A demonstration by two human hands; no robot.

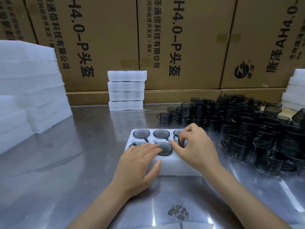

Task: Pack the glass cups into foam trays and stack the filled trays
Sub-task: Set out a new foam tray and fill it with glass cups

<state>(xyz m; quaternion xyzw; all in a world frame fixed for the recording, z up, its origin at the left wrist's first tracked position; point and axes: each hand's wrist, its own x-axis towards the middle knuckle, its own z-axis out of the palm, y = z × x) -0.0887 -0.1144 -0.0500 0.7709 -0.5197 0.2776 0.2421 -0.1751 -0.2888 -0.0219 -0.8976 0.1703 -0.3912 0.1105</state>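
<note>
Right hand fingers pinching cup, lowering into last slot directly below; left hand fingers spread, pressing tray flat on tabletop.

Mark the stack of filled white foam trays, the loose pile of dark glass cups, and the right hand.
stack of filled white foam trays [126, 90]: head view, front wall.
loose pile of dark glass cups [247, 123]: head view, middle.
right hand [196, 144]: head view, back.
</note>
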